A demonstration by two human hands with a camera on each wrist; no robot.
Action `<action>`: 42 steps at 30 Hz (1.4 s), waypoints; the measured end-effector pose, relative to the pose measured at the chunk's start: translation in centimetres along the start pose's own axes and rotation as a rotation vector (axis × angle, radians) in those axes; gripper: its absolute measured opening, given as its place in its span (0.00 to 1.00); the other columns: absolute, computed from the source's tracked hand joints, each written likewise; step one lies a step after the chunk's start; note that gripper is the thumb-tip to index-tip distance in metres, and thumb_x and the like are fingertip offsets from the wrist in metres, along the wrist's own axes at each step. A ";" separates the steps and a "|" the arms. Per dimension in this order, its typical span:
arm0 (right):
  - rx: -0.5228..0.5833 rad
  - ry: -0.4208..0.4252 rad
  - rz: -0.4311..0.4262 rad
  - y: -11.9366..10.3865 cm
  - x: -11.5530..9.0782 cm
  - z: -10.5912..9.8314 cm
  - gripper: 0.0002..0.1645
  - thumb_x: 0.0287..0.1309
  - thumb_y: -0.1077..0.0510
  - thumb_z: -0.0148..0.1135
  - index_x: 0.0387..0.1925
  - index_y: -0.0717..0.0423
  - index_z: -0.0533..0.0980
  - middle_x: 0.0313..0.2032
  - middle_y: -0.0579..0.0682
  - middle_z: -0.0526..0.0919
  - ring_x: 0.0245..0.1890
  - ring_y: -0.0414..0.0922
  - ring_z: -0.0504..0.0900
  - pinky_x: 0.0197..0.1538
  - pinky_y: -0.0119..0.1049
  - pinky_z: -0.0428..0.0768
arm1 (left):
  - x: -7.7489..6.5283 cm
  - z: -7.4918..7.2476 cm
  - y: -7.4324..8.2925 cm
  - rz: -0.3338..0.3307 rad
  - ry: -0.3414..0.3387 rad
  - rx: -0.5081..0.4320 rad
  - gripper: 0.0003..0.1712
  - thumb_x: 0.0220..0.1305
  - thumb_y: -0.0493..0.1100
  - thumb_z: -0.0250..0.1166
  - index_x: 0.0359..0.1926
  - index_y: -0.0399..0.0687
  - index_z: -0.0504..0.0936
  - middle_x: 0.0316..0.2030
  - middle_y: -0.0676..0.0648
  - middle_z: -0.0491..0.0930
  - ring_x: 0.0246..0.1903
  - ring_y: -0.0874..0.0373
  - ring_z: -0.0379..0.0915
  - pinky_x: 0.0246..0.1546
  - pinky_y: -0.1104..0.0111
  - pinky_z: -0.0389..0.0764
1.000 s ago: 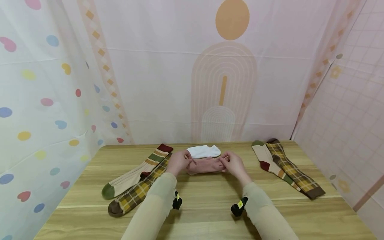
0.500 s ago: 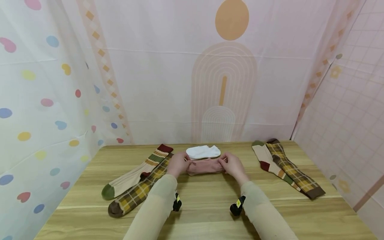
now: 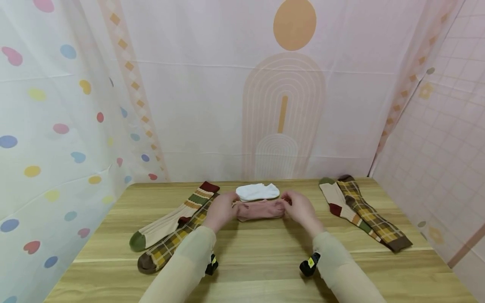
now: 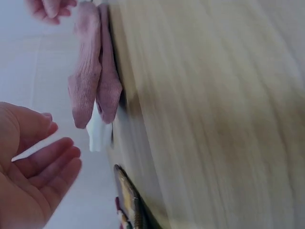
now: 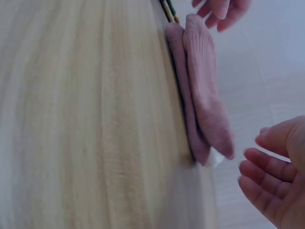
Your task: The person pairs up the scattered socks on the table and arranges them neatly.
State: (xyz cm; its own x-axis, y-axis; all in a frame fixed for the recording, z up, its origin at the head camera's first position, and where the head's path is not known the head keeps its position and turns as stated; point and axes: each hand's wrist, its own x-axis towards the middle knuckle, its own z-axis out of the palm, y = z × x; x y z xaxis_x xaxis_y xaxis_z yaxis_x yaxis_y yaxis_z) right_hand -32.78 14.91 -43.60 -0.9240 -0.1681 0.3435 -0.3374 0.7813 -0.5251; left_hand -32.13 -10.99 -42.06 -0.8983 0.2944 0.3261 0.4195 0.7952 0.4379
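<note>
A pair of pink ribbed socks (image 3: 260,210) lies across the middle of the table, one on top of the other. My left hand (image 3: 221,211) is at their left end; in the left wrist view its thumb and fingers are apart, with a gap between them and the pink socks (image 4: 90,71). At the opposite end is my right hand (image 3: 300,209), likewise with parted, relaxed fingers and clear of the fabric in the right wrist view. Just behind the pink socks lies white ankle-length footwear, a sock (image 3: 257,192); whether it is one or two I cannot tell.
To the left on the wooden table (image 3: 261,261) lie a cream striped sock (image 3: 166,229) and a yellow-brown plaid sock (image 3: 170,248), the latter partly behind my left arm. Another cream striped sock (image 3: 329,195) and plaid sock (image 3: 373,216) overlap at the right. Patterned curtains (image 3: 197,105) surround the table.
Both hands have let go of the pink socks' ends and drawn slightly apart, left hand to the left, right hand to the right. The socks stay in place.
</note>
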 end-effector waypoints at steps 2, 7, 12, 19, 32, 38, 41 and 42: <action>-0.024 -0.004 -0.042 -0.4 -0.1 -0.2 0.06 0.62 0.59 0.67 0.38 0.58 0.81 0.34 0.50 0.83 0.36 0.47 0.80 0.43 0.46 0.79 | -0.3 0.0 0.4 0.077 0.008 0.034 0.06 0.64 0.35 0.67 0.41 0.39 0.85 0.39 0.42 0.84 0.38 0.49 0.80 0.40 0.55 0.81; -0.084 -0.025 -0.143 -1.3 -0.3 -0.2 0.04 0.59 0.62 0.68 0.37 0.56 0.81 0.34 0.49 0.82 0.37 0.47 0.80 0.43 0.45 0.79 | -0.9 0.7 1.3 0.258 0.020 0.151 0.04 0.59 0.32 0.68 0.36 0.42 0.86 0.35 0.45 0.82 0.36 0.49 0.79 0.37 0.58 0.81; -0.122 -0.017 -0.214 -1.6 -0.6 0.7 0.06 0.56 0.66 0.69 0.37 0.58 0.82 0.34 0.51 0.81 0.37 0.49 0.79 0.44 0.45 0.78 | -1.4 1.4 2.1 0.358 -0.008 0.261 0.04 0.57 0.32 0.70 0.32 0.43 0.84 0.33 0.44 0.79 0.33 0.48 0.77 0.36 0.57 0.80; -0.144 0.039 -0.323 -1.1 -0.8 2.1 0.07 0.53 0.71 0.69 0.33 0.58 0.83 0.34 0.52 0.81 0.39 0.53 0.80 0.47 0.48 0.78 | -2.0 2.1 2.6 0.292 -0.063 0.343 0.05 0.57 0.36 0.71 0.34 0.44 0.83 0.37 0.42 0.78 0.41 0.46 0.76 0.44 0.56 0.79; -0.171 -0.147 -0.245 -0.9 -0.7 2.5 0.13 0.60 0.69 0.65 0.46 0.57 0.83 0.41 0.56 0.81 0.45 0.54 0.81 0.50 0.48 0.79 | -2.0 3.0 2.1 0.264 -0.193 0.276 0.03 0.60 0.37 0.68 0.31 0.43 0.82 0.34 0.42 0.80 0.41 0.45 0.78 0.46 0.54 0.79; -0.204 -0.223 -0.219 -1.3 -0.9 2.2 0.13 0.61 0.68 0.65 0.47 0.57 0.82 0.41 0.54 0.82 0.46 0.54 0.81 0.52 0.49 0.78 | -1.9 3.1 2.4 0.235 -0.263 0.311 0.07 0.58 0.40 0.70 0.36 0.41 0.84 0.40 0.40 0.82 0.45 0.45 0.79 0.50 0.55 0.78; -0.220 -0.234 -0.231 -1.3 -0.8 2.1 0.13 0.60 0.68 0.65 0.47 0.57 0.83 0.40 0.54 0.81 0.44 0.54 0.81 0.51 0.48 0.79 | -1.8 3.4 2.6 0.211 -0.285 0.286 0.15 0.58 0.40 0.71 0.45 0.39 0.84 0.48 0.36 0.81 0.52 0.43 0.76 0.55 0.54 0.76; -0.223 -0.240 -0.231 -1.3 -0.8 2.2 0.14 0.61 0.67 0.65 0.48 0.57 0.83 0.40 0.54 0.81 0.44 0.53 0.81 0.51 0.48 0.79 | -1.7 3.4 2.6 0.207 -0.285 0.267 0.18 0.58 0.39 0.71 0.49 0.39 0.83 0.51 0.36 0.80 0.53 0.42 0.76 0.56 0.53 0.75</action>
State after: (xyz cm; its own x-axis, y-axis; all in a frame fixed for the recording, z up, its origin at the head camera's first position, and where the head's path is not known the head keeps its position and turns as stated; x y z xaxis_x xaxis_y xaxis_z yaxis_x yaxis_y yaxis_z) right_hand -31.99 12.75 -44.88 -0.8530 -0.4698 0.2274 -0.5184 0.8133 -0.2642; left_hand -29.92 -7.63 -44.35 -0.8148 0.5665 0.1234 0.5795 0.8023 0.1434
